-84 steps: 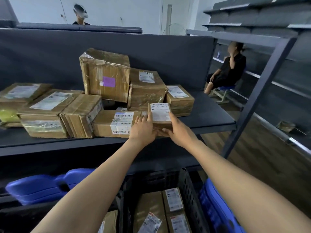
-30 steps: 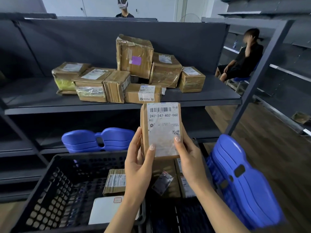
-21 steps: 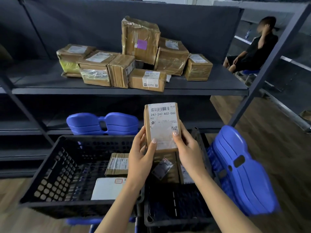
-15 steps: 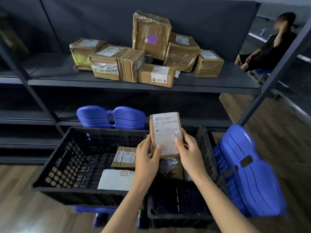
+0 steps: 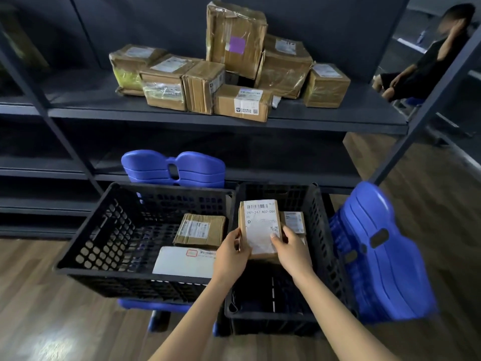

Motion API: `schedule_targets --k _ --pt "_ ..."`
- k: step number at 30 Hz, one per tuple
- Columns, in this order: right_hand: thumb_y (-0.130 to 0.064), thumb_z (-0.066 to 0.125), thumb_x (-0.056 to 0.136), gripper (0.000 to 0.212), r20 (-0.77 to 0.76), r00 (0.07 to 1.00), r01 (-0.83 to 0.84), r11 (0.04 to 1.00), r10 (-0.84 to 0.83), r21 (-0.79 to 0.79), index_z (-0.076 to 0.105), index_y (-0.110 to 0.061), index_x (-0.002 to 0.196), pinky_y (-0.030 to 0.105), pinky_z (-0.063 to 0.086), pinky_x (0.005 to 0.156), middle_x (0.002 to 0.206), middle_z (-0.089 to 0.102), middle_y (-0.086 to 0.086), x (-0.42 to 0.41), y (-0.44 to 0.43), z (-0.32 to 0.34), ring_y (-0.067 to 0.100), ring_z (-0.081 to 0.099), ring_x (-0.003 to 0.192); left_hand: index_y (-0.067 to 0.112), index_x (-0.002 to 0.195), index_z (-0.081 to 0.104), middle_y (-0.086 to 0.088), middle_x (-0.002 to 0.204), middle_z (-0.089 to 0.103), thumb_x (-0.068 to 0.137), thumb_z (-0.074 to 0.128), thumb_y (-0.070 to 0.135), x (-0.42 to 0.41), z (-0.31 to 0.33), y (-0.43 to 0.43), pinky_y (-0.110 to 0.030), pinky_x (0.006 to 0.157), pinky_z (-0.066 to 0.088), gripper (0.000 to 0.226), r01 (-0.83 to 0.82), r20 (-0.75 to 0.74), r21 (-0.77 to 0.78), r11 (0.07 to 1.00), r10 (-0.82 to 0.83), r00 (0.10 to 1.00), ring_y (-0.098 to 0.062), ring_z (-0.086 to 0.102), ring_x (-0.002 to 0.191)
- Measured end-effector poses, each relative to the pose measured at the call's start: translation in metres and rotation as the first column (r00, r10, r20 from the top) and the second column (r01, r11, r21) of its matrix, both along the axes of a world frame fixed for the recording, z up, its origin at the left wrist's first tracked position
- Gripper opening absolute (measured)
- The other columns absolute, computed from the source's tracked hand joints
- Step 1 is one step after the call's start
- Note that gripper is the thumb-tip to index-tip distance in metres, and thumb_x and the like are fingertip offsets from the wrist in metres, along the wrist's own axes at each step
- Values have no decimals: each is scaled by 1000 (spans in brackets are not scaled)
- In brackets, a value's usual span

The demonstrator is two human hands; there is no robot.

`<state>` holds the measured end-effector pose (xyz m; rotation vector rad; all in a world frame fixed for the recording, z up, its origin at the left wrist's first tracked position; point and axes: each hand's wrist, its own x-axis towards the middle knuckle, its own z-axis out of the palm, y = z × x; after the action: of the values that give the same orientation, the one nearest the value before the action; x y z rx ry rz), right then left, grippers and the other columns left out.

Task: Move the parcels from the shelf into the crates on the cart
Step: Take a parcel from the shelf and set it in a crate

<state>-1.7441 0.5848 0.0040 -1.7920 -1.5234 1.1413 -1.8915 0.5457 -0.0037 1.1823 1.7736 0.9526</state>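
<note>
Parcel (image 5: 260, 220) lower now, between left grip (image 5: 230, 254) and right grip (image 5: 290, 250)

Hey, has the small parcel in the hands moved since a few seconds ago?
Yes. The small parcel has come down off the shelf edge and is now over the right crate, held by the left hand and right hand.

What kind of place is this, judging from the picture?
Probably a parcel sorting or storage room. Taped cardboard parcels with shipping labels sit on a dark metal shelf, and black plastic crates below it hold more labelled parcels.
</note>
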Motion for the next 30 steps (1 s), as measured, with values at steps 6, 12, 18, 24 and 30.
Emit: schedule_targets --k 6,12,18,24,30 --pt "-32 53 97 53 -3 1000 13 998 -13 -63 40 -13 146 39 40 107 145 48 5 14 -3 -25 22 46 132 12 139 44 1 119 61 90 60 11 13 -25 5 -28 83 49 52 36 -37 -86 996 -39 999 -13 57 100" --pt "-27 54 97 55 42 999 -7 993 12 -115 36 -16 148 31 44 98 142 51 3 25 -6 -46 20 53 123 19 142 40 5 111 60 87 57 8 21 -44 6 -33 81 53 59 80 -48 -186 979 -90 995 -16 59 95" --pt "-22 52 96 56 134 989 -46 985 69 -169 34 -15 149 27 42 94 146 46 5 30 0 -73 22 51 125 15 141 36 2 102 57 84 56 5 29 -67 14 -25 57 46 62 125 -50 -321 939 -148 988 -17 59 82" --pt "-26 56 95 62 199 969 -96 963 149 -251 30 -15 150 32 46 99 146 47 4 30 8 -119 23 51 127 6 137 35 -16 121 60 84 57 5 34 -110 21 -37 84 52 57 130 -13 -456 880 -153 988 -31 61 109" --pt "-27 66 90 68 219 948 -144 926 230 -350 33 -13 148 27 44 94 144 49 6 33 14 -161 23 52 126 -4 139 31 -18 129 52 88 56 1 31 -144 26 -37 88 49 57 195 -39 -587 786 -268 963 -30 54 117"
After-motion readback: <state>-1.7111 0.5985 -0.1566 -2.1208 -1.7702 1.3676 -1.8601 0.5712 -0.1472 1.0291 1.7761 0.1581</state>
